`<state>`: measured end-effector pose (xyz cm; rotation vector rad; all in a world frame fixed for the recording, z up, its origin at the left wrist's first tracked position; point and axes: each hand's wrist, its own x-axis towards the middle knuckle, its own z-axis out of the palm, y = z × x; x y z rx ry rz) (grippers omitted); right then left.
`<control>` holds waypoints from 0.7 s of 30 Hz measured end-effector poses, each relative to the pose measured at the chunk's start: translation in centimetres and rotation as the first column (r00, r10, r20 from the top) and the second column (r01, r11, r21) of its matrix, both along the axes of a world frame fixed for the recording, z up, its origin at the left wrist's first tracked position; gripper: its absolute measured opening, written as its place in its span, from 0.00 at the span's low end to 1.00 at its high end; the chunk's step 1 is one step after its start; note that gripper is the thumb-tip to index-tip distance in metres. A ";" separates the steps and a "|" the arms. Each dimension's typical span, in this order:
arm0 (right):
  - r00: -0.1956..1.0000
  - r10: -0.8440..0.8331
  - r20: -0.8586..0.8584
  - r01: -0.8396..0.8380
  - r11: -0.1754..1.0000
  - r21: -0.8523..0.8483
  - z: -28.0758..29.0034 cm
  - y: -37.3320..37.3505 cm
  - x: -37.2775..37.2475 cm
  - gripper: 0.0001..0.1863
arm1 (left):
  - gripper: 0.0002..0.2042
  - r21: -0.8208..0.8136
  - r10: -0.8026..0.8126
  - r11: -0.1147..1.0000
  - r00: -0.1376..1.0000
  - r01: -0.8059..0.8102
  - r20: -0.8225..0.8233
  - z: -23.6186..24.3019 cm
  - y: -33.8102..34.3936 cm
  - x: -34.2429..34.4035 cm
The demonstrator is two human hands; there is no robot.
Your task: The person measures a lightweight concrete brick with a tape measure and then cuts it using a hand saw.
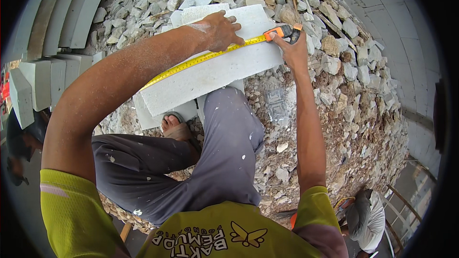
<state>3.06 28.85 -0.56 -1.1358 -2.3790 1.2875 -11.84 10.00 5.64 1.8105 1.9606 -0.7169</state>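
Note:
A long white lightweight block (215,74) lies across more pale block pieces in front of my left knee. Along its top runs the yellow tape blade (191,62), drawn out from an orange and black tape measure (278,33) at the block's right end. My right hand (295,52) is closed round the tape measure; a second orange and black piece shows by its fingers, its kind unclear. With fingers spread, my left hand (221,31) rests over the block beside the tape's middle. My left forearm covers part of the tape and the block's left side.
Broken grey stones (344,67) and rubble surround the block. White blocks (36,83) stand stacked at the left, near a partly visible person (24,143). Curved grey block walls rise at both sides. Another person (366,220) is at the lower right. My sandalled foot (174,126) is close to the block.

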 end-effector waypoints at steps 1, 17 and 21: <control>1.000 -0.004 -0.014 0.004 1.000 0.010 -0.2 0.1 0.0 0.53 | 0.32 0.057 -0.029 0.998 1.000 0.028 0.012 -0.2 0.0 -0.1; 0.998 0.012 -0.067 -0.005 0.995 0.100 0.8 0.4 0.0 0.39 | 0.32 0.147 0.072 0.986 0.997 -0.075 0.029 -0.7 -0.7 0.8; 0.998 0.019 -0.056 -0.013 0.995 0.099 1.0 0.7 -0.3 0.37 | 0.33 0.134 0.076 0.988 0.997 -0.077 0.014 -0.9 -0.4 0.7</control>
